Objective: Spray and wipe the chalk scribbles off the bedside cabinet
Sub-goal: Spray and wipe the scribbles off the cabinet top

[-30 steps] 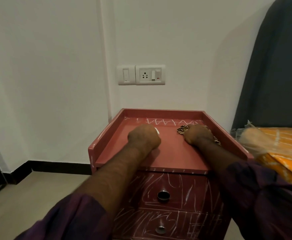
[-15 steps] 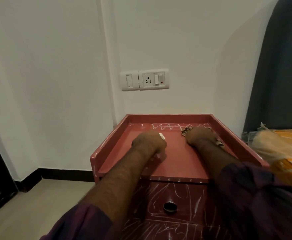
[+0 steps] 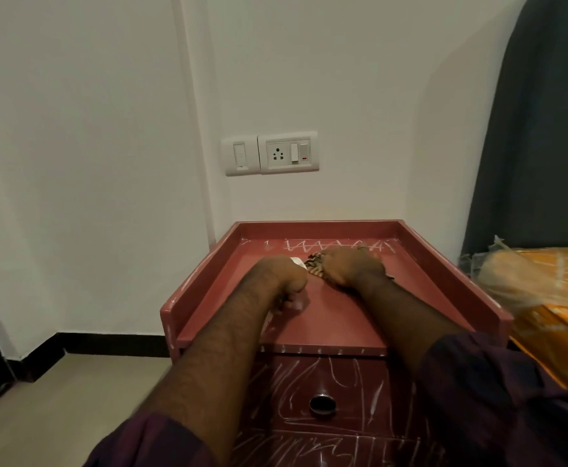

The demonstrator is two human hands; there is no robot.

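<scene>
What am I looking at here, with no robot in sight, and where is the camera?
There is no machine: a person works with bare hands, and the one picture comes from a wide-angle camera worn on the head, looking forward and down, so both forearms reach in from the bottom. The red bedside cabinet has a raised rim round its top. The right hand holds a patterned cloth down on the top. The left hand is curled round a small white thing, too hidden to name. A chalk zigzag runs along the back of the top, and chalk scribbles cover the drawer front. A wall socket sits above; an orange bed cover lies to the right.
</scene>
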